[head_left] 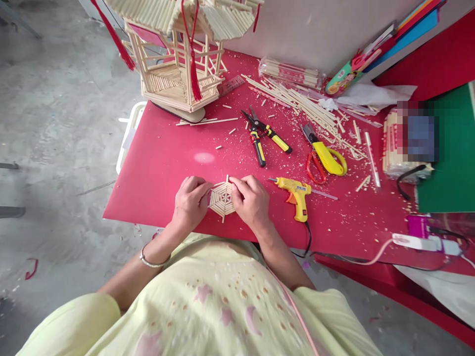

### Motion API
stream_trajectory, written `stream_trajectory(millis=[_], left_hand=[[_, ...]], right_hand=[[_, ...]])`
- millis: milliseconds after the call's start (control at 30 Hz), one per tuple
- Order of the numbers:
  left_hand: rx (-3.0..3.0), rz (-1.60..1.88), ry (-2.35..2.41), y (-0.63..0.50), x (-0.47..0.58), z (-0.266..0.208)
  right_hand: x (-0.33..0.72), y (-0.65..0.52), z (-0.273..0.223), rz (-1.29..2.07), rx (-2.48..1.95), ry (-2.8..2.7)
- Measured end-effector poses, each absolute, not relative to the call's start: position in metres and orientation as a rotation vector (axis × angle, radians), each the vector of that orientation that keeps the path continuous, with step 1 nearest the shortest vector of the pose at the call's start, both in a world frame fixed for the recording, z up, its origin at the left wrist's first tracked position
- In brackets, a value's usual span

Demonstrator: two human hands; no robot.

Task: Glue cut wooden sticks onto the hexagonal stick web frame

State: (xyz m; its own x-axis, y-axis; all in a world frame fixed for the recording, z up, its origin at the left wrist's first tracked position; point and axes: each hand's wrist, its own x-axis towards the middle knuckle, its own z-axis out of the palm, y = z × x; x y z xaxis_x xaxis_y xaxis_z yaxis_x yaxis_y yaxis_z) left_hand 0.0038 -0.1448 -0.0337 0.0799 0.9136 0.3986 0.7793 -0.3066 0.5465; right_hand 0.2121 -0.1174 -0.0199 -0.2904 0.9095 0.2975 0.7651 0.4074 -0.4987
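Between my hands is a small web-shaped panel (pixel 222 199) of thin wooden sticks, with stick ends jutting out at its top and bottom. My left hand (pixel 191 201) pinches its left edge, thumb and fingers together. On the opposite side my right hand (pixel 252 201) grips the upper right edge, near the upper jutting stick. A yellow hot glue gun (pixel 300 193) lies on its side just right of my right hand, a clear glue stick poking from its back. Farther up the table are pliers (pixel 264 136) with yellow and black handles and yellow-handled cutters (pixel 326 155).
A stick-built pavilion model (pixel 181 64) with red tassels stands at the back left of the red table (pixel 148 183). Loose wooden sticks (pixel 308 106) and scraps are scattered behind the tools. A power strip (pixel 419 242) with cords lies at the right.
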Motion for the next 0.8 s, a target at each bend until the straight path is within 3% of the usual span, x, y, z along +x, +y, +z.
stream_trajectory(millis=[800], left_hand=[[2.209, 0.978, 1.716, -0.1459, 0.0019, -0.0321]], right_hand=[[0.2119, -0.118, -0.0197, 0.357, -1.426, -2.144]])
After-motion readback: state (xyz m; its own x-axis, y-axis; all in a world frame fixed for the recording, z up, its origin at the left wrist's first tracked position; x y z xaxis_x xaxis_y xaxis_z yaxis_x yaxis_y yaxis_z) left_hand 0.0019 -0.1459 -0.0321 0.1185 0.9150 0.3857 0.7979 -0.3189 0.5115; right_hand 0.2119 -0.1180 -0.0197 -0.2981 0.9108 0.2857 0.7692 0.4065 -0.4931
